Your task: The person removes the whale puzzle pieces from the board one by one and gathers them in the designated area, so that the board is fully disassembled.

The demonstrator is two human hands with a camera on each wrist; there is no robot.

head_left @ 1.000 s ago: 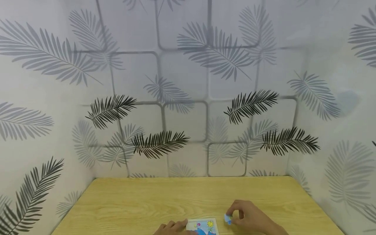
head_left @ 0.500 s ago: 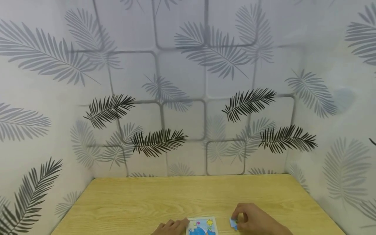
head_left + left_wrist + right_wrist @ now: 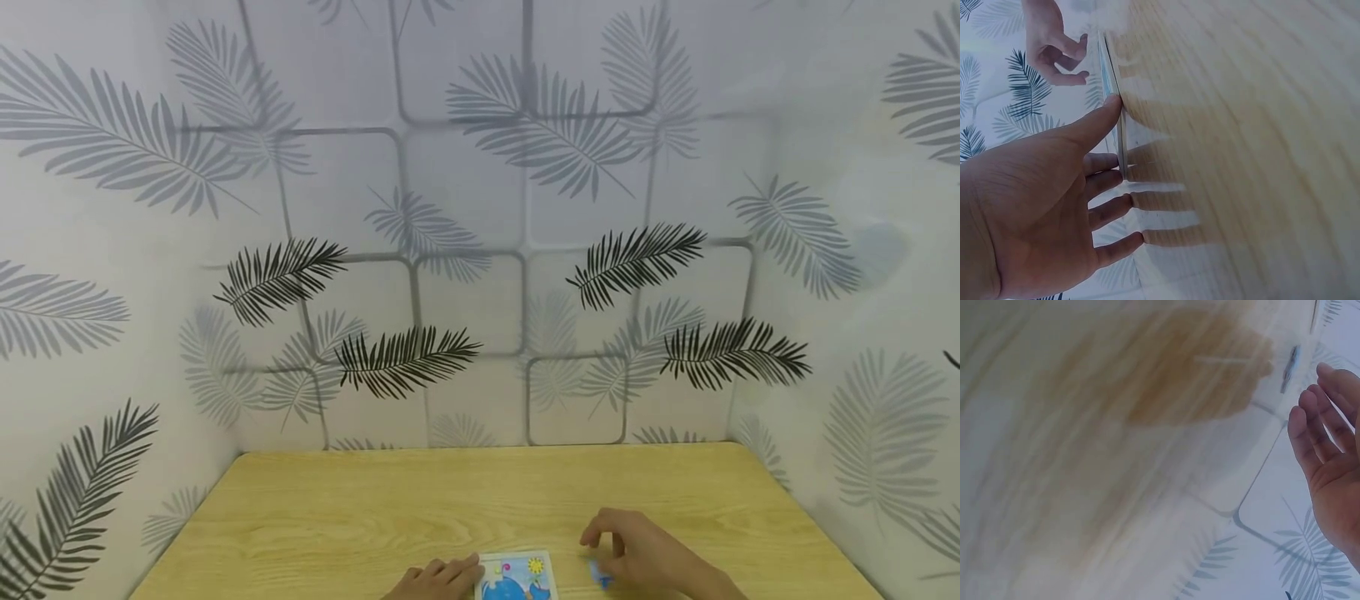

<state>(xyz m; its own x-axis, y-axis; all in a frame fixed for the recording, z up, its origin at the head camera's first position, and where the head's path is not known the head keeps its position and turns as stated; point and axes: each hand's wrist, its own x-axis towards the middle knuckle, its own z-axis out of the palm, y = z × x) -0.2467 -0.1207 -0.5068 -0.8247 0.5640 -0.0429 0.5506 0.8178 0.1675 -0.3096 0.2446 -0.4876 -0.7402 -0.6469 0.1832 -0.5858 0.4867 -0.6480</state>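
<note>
Head view: your left hand point(image 3: 438, 578) lies flat, fingers straight, steadying colourful square puzzle board point(image 3: 517, 577) on pale wooden table point(image 3: 375, 517). Right hand point(image 3: 637, 557) hovers with relaxed, parted fingers above small blue puzzle piece point(image 3: 597, 573), holding nothing. Risk: you nudge piece away or shift board.

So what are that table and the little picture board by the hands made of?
The table looks like pale wood or wood-look laminate: yellowish grain streaks, smooth matt top. The picture board seems to be thin printed card or plywood, judging by its slim edge in the left wrist view; I cannot tell which.
</note>
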